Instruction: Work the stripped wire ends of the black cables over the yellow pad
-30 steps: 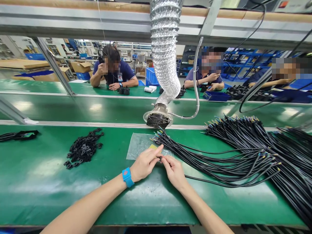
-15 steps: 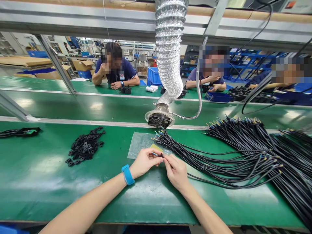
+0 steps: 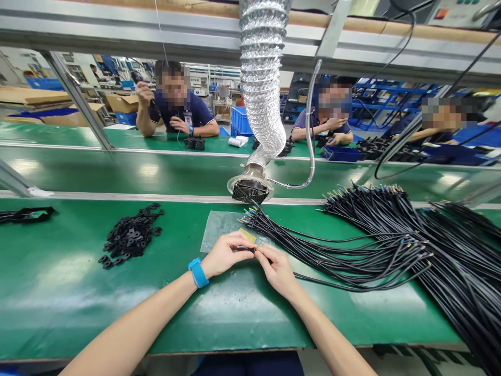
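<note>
My left hand [image 3: 227,255], with a blue band at the wrist, is closed, thumb and fingers pinching a small black part [image 3: 249,250] at a cable's end. Close beside it, my right hand [image 3: 277,269] grips the black cable [image 3: 303,277], which runs out behind that hand to the right. Fingers cover most of the black part and the wire ends. Beneath the hands lies a clear plastic bag [image 3: 213,230] with a yellow piece [image 3: 247,235] on it. A bunch of black cables [image 3: 313,245] with bare coloured wire ends rests just right of my hands.
Small black parts with holes lie in a pile [image 3: 131,232] at the left. A larger heap of cables [image 3: 391,214] fills the right side. An extraction fan [image 3: 250,190] on a silver duct [image 3: 262,78] hangs ahead. Several co-workers sit across the green bench [image 3: 156,292].
My hands have stayed together; the blue wire seen at my left fingertips is now mostly covered. The view has shifted slightly right. A co-worker opposite has raised a hand away from the head.
</note>
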{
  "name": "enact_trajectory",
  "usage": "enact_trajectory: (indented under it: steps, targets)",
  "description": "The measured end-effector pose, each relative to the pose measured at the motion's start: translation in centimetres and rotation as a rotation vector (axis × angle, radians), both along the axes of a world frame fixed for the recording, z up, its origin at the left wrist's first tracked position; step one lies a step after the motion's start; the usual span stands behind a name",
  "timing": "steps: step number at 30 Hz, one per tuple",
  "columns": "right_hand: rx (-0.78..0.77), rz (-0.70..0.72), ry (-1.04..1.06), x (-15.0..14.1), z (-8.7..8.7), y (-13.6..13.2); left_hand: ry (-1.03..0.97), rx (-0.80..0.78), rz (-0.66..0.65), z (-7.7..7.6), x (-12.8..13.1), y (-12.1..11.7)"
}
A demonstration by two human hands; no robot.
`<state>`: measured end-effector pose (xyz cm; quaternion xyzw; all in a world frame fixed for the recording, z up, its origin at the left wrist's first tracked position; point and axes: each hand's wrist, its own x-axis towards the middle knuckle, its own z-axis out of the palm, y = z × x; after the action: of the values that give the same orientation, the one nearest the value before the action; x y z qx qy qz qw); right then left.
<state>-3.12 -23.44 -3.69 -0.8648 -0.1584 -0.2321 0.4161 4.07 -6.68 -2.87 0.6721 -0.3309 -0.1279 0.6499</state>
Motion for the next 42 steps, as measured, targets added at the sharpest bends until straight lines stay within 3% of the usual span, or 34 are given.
enact_trajectory:
  steps: [6,14,20,24,28,31,34,38,42]
  targets:
    - [0.013,0.030,0.040,-0.1,-0.3,-0.1,0.110,0.012,-0.037,0.2,-0.3,-0.2]
    - [0.093,0.071,0.079,-0.1,-0.2,-0.2,0.030,0.064,-0.036,0.1,-0.2,-0.1]
    - [-0.038,-0.053,-0.045,0.1,-0.5,0.1,0.059,0.019,0.034,-0.3,0.0,-0.2]
    - [-0.139,-0.239,-0.222,0.8,-0.4,-0.9,0.046,-0.022,0.195,-0.8,0.5,-0.1]
    - [-0.326,-0.376,-0.319,2.8,1.0,-2.8,-0.023,0.052,0.338,-1.4,1.3,0.3]
    - [-0.474,-0.415,-0.227,4.6,1.7,-3.9,-0.107,0.112,0.360,-1.6,1.5,0.5]
    - [-0.566,-0.414,-0.054,5.5,1.3,-4.4,-0.199,0.148,0.348,-1.7,1.4,0.6]
    - [-0.606,-0.374,0.155,5.0,0.4,-5.1,-0.260,0.174,0.320,-1.9,1.2,0.5]
    - [-0.655,-0.366,0.287,3.6,0.7,-6.7,-0.299,0.190,0.314,-1.8,1.0,0.3]
